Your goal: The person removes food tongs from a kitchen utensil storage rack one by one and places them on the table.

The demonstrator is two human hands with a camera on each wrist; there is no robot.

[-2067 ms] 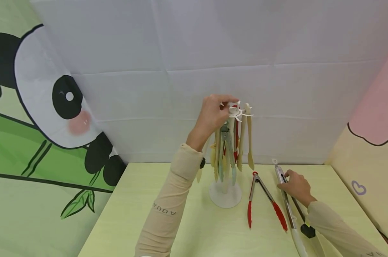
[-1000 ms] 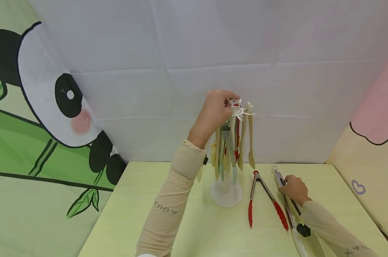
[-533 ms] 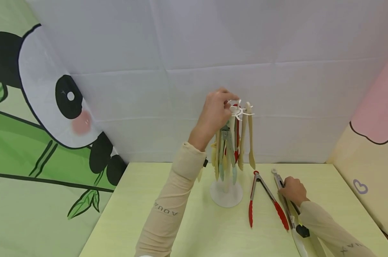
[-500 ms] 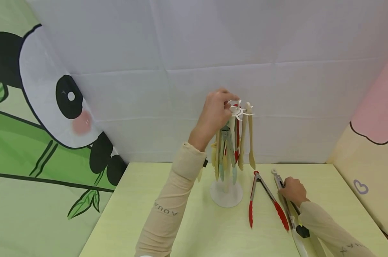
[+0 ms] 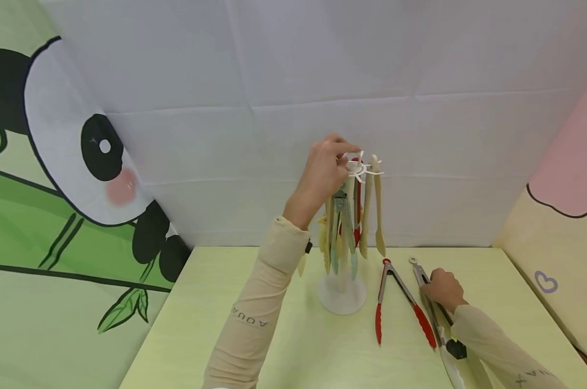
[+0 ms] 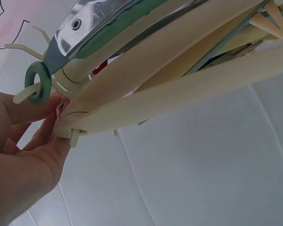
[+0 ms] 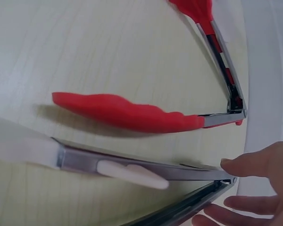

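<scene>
In the head view, my left hand (image 5: 322, 175) is at the top of a white hook rack (image 5: 357, 170). The left wrist view shows its thumb and fingers pinching the upper end of cream tongs (image 6: 132, 111), which a hook pokes through. Green tongs with a metal body (image 6: 87, 26) hang beside them by a green loop. On the table, my right hand (image 5: 445, 289) grips metal tongs with white tips (image 5: 450, 364) close to their hinge. The right wrist view puts the thumb (image 7: 250, 162) on one arm and the fingers along the other; both arms are slightly spread.
Red-tipped tongs (image 5: 404, 286) lie spread on the pale table (image 5: 235, 302), between the rack's round base (image 5: 342, 302) and my right hand. Yellow tongs (image 5: 378, 216) and a red pair (image 5: 357, 210) also hang from the rack. A white cloth wall (image 5: 254, 140) stands behind.
The right hand and the white-tipped tongs have shifted a little toward the table's front, and the tongs' arms sit closer together. My left hand stays at the rack top.
</scene>
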